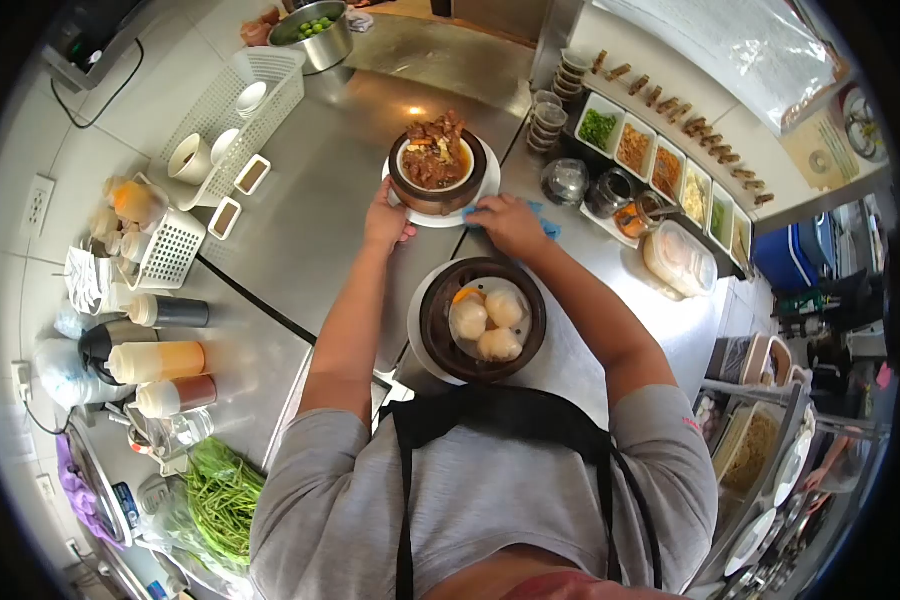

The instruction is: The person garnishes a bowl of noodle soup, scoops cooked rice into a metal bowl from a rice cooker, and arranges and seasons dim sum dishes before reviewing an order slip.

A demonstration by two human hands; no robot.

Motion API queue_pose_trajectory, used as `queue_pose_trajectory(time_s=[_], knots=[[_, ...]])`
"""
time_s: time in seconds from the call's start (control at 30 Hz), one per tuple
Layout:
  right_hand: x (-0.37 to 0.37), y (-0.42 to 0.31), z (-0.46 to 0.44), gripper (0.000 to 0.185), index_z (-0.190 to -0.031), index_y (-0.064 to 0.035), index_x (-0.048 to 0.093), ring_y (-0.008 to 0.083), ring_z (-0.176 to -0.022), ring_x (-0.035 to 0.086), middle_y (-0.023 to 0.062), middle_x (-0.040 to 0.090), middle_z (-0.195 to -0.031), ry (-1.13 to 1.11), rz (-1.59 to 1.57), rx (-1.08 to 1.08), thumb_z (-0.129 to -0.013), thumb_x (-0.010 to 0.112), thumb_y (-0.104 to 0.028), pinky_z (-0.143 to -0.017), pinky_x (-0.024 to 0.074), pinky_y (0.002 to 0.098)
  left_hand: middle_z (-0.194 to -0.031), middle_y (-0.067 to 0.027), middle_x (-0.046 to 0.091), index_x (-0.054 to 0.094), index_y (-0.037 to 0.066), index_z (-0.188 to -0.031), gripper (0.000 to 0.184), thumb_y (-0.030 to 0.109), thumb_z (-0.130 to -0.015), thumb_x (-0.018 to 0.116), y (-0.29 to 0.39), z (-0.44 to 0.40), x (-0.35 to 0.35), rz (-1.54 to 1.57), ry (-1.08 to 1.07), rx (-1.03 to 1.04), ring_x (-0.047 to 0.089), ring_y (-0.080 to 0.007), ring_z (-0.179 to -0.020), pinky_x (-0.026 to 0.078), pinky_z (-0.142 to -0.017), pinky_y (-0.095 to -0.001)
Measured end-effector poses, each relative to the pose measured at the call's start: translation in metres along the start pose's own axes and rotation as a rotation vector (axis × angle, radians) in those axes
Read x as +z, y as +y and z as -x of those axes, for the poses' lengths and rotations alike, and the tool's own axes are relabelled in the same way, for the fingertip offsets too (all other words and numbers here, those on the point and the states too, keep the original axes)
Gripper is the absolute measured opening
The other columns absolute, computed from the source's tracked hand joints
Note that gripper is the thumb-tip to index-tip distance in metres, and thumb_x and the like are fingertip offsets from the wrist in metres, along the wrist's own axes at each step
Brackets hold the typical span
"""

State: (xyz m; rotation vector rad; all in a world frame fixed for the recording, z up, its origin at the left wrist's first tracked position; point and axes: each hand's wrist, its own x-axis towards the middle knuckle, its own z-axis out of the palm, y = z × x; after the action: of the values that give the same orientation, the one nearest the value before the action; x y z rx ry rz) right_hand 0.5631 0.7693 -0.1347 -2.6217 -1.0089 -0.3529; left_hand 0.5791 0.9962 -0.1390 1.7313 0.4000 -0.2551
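A brown bowl with a white inner dish (438, 190) holds saucy pieces of meat and stands on a white plate (488, 190). My left hand (385, 217) grips the plate's left rim, thumb on top and fingertips curled beneath. On the right, my right hand (511, 224) is closed on a blue cloth (548, 222), with its fingers at the plate's lower right edge. Nearer my body, a dark round steamer basket (535, 320) rests on another white plate (416, 335). Pale dumplings (500, 343) and an orange piece lie inside it.
Toppings fill a row of containers (631, 146) at the right, beside jars (565, 181) and a plastic tub (679, 258). Squeeze bottles (158, 361), green beans (220, 505) and a white basket (177, 250) line the left. A metal pot of limes (322, 48) stands at the back.
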Motion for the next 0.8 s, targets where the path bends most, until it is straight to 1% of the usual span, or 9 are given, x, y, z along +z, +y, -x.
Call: queue_pose_trajectory(time_s=[0.27,0.4,0.47,0.53,0.57,0.63,0.7,0.73,0.8], knots=[[-0.044,0.014,0.068,0.023,-0.089,-0.0168,0.059,0.0255,-0.087,0.051,0.0087,0.053,-0.090,-0.391,0.208,0.527,-0.069,0.048,-0.011,-0.071,0.0429,0.0367,-0.061,-0.0086,0.054,0.023,0.015,-0.129,0.058,-0.003,-0.076,0.035,-0.001,0.001,0.004,0.016,0.016,-0.022,0.050,-0.0124,-0.039,0.040,-0.032,-0.0224],[-0.065,-0.021,0.112,0.040,-0.101,-0.0147,0.055,0.0317,-0.090,0.048,0.0122,0.050,-0.099,-0.030,0.244,0.441,-0.061,0.061,-0.012,-0.074,0.0408,0.0402,-0.062,-0.0083,0.056,0.028,0.015,-0.128,0.057,-0.003,-0.075,0.037,-0.015,-0.008,0.001,-0.014,0.058,0.041,0.049,-0.0117,-0.037,0.040,-0.030,-0.0232],[-0.071,-0.051,0.132,0.036,-0.101,-0.0119,0.054,0.0321,-0.090,0.049,0.0142,0.050,-0.097,-0.074,0.083,0.618,-0.065,0.060,-0.015,-0.073,0.0420,0.0396,-0.061,-0.0079,0.056,0.031,0.015,-0.126,0.055,-0.002,-0.075,0.039,-0.011,-0.004,-0.001,-0.032,0.084,0.034,0.050,-0.0117,-0.037,0.040,-0.030,-0.0234],[-0.054,-0.066,0.168,0.031,-0.101,-0.0032,0.049,0.0306,-0.071,0.056,0.0181,0.056,-0.082,-0.144,-0.278,0.781,-0.072,0.055,-0.013,-0.063,0.0454,0.0372,-0.063,-0.0090,0.058,0.034,0.018,-0.125,0.054,0.000,-0.075,0.041,-0.008,-0.001,-0.001,-0.011,0.085,0.012,0.053,-0.0136,-0.040,0.043,-0.034,-0.0255],[-0.070,-0.087,0.162,0.033,-0.106,-0.0027,0.044,0.0260,-0.063,0.058,0.0178,0.057,-0.075,-0.367,-0.484,0.947,-0.076,0.052,-0.012,-0.057,0.0471,0.0330,-0.065,-0.0104,0.059,0.035,0.020,-0.124,0.054,0.001,-0.075,0.043,-0.010,-0.005,-0.002,-0.006,0.094,0.005,0.055,-0.0154,-0.043,0.045,-0.037,-0.0274],[-0.054,-0.103,0.176,0.035,-0.111,-0.0050,0.038,0.0213,-0.059,0.059,0.0155,0.057,-0.075,-0.328,-1.126,1.174,-0.078,0.049,-0.011,-0.050,0.0475,0.0282,-0.067,-0.0113,0.060,0.035,0.019,-0.125,0.056,0.001,-0.073,0.044,-0.004,-0.010,-0.010,-0.095,0.082,0.018,0.057,-0.0159,-0.045,0.046,-0.039,-0.0279],[-0.060,-0.133,0.166,0.039,-0.115,-0.0069,0.033,0.0192,-0.058,0.059,0.0133,0.056,-0.074,-0.247,-1.316,1.172,-0.080,0.048,-0.012,-0.048,0.0472,0.0252,-0.066,-0.0114,0.060,0.035,0.016,-0.124,0.056,0.000,-0.071,0.045,-0.008,-0.026,-0.026,-0.113,0.123,0.046,0.056,-0.0156,-0.043,0.045,-0.036,-0.0271],[-0.047,-0.139,0.168,0.036,-0.113,-0.0075,0.036,0.0182,-0.054,0.058,0.0126,0.057,-0.077,-0.107,-1.421,1.147,-0.080,0.050,-0.014,-0.045,0.0466,0.0241,-0.077,-0.0162,0.060,0.036,0.012,-0.123,0.055,0.001,-0.070,0.046,0.001,-0.019,-0.037,-0.103,0.135,0.004,0.060,-0.0217,-0.058,0.049,-0.050,-0.0329],[-0.040,-0.137,0.155,0.035,-0.112,-0.0069,0.037,0.0179,-0.053,0.058,0.0119,0.057,-0.076,-0.165,-1.354,1.097,-0.080,0.050,-0.013,-0.044,0.0463,0.0244,-0.087,-0.0191,0.058,0.038,0.011,-0.121,0.054,0.003,-0.069,0.047,-0.001,-0.026,-0.056,-0.276,0.312,0.099,0.059,-0.0253,-0.073,0.048,-0.064,-0.0377]])
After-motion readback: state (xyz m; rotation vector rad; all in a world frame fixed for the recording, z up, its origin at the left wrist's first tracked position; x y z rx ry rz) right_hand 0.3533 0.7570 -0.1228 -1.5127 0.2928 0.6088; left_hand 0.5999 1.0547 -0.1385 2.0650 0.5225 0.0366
